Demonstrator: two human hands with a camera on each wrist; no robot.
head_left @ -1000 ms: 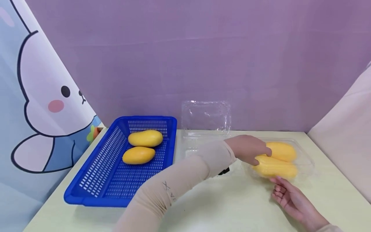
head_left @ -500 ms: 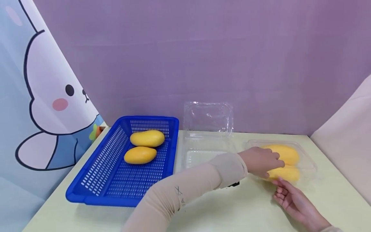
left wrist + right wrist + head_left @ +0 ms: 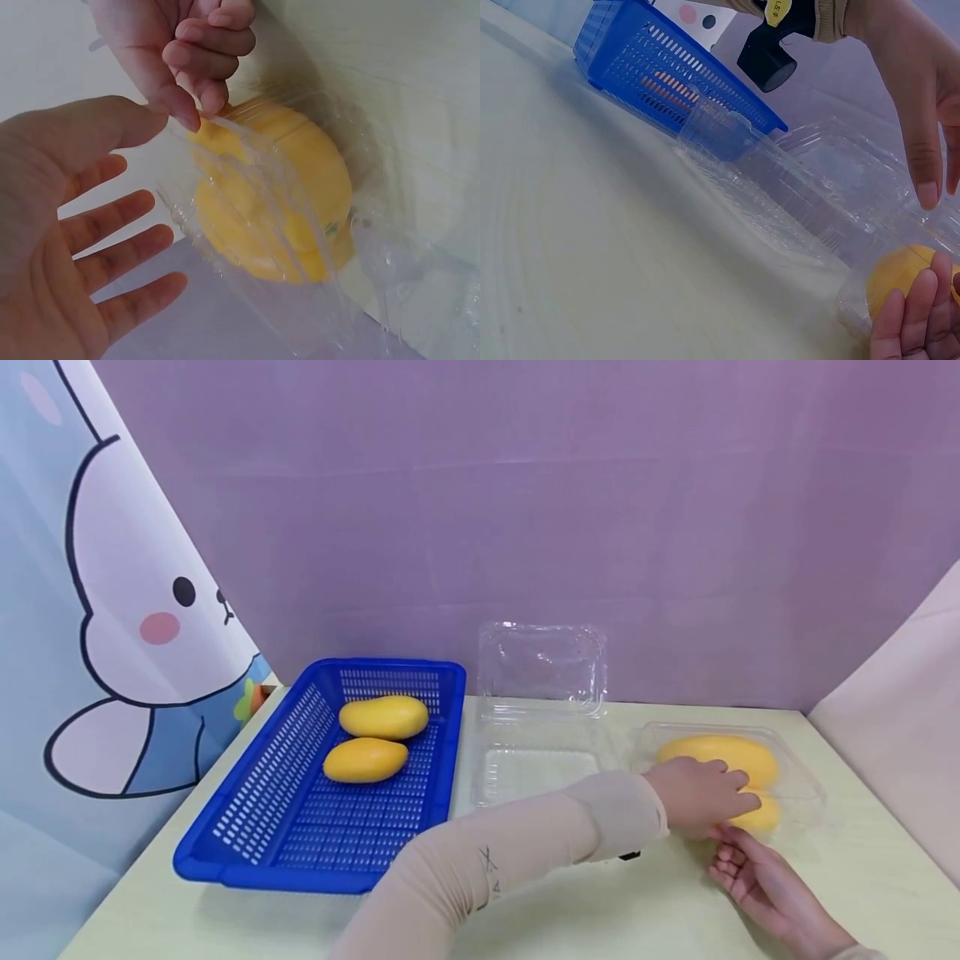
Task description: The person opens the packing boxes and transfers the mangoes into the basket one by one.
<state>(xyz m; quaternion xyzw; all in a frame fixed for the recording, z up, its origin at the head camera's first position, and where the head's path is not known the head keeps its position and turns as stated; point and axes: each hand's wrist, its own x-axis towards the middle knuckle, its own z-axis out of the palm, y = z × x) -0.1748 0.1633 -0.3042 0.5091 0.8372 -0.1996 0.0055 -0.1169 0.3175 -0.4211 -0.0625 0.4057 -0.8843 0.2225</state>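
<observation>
Behind the table (image 3: 600, 922), purple cloth (image 3: 540, 518); left, cartoon-printed cloth (image 3: 123, 627).

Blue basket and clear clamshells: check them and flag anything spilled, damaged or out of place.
Nothing stands out. Two mangoes lie in the blue basket, two more in the filled clamshell, and the open clamshell has its lid raised. No spill or crack shows, though the left hand hides part of the filled one.

Table (image 3: 570, 902): pale yellow-green top, spread before me.
Blue basket (image 3: 262, 878): perforated plastic, standing on it to my left.
Open clamshell (image 3: 542, 670): clear plastic, just beside the basket, lid raised.
Filled clamshell (image 3: 798, 787): clear plastic, toward my right.
</observation>
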